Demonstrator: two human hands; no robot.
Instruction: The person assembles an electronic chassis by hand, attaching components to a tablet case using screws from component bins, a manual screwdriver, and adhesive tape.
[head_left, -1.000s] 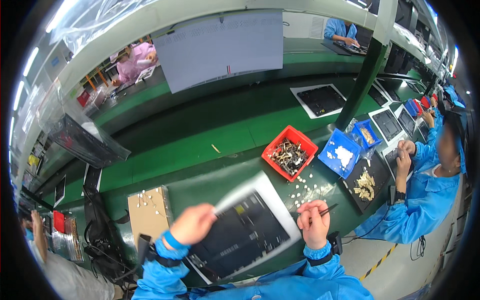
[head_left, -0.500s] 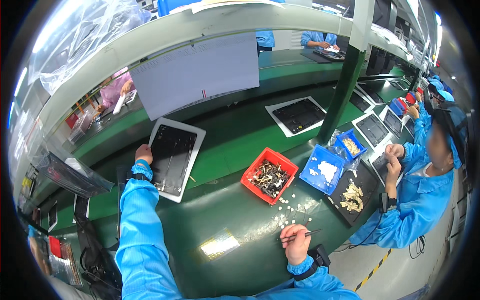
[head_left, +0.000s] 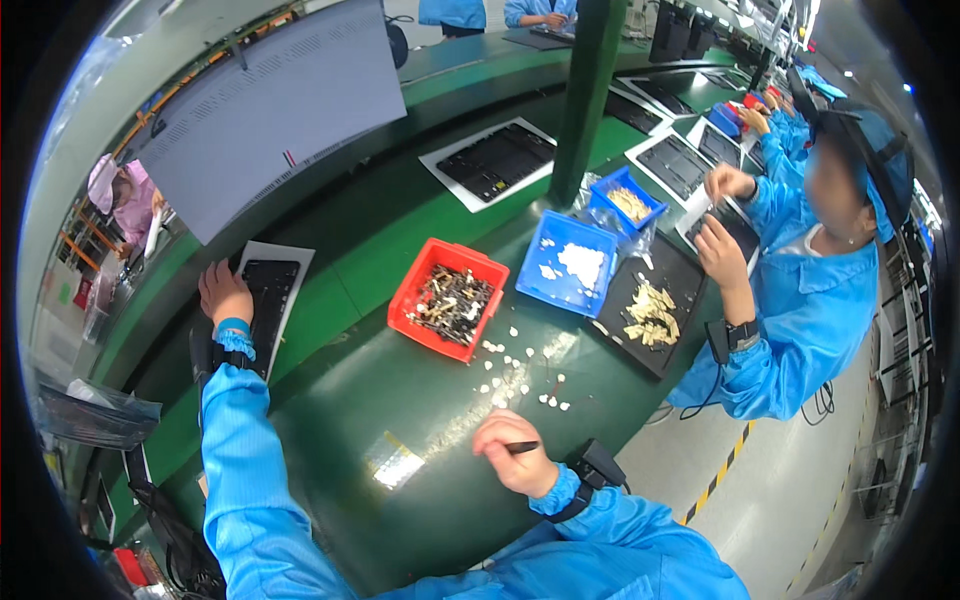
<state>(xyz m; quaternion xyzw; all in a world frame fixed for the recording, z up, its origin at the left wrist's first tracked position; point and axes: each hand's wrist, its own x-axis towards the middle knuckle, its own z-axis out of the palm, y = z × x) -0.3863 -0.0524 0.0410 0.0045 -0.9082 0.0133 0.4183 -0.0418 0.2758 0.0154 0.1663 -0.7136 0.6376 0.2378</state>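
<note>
My left hand (head_left: 225, 292) lies at the left edge of a flat black panel (head_left: 268, 300), its fingers spread. A white sheet (head_left: 292, 262) shows under that panel, and my hand and sleeve hide part of both. Over the near part of the green bench, my right hand (head_left: 515, 455) is closed around a slim black tool (head_left: 522, 447); mostly its blunt end shows. Small white pieces (head_left: 500, 380) are scattered on the bench just beyond this hand. Farther off stands a red bin (head_left: 482, 335) with black and cream strips in it.
A blue bin (head_left: 560, 297) holds white pieces, and a smaller blue bin (head_left: 598, 190) stands behind it. Cream strips lie on a black tray (head_left: 637, 352). To the right a co-worker (head_left: 800, 330) sits close by. A green post (head_left: 588, 110) rises beyond the bins.
My view has swung to the right. The black panel and its sheet have moved left with my left hand, whose fingers are now spread. My right hand has turned, still holding the tool.
</note>
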